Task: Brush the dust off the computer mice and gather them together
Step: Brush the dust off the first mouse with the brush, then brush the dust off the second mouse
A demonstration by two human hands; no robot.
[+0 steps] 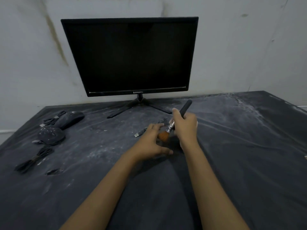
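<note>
From the head view, the right hand (186, 125) has its grip clamped on a black-handled brush (176, 122), orange bristles down on a mouse (172, 143) mostly hidden between the hands. The left hand (149, 145) rests beside it, grip apart, fingers spread. Two dusty mice (61, 127) lie touching at the table's (232, 163) far left, before a dark monitor (129, 55).

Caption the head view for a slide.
Right hand brushes a mouse steadied by the left hand; two dusty mice wait left.

Single head view, looked forward and down over the table (232, 163) from its near edge; monitor (129, 55) stood at far edge, close range.
</note>
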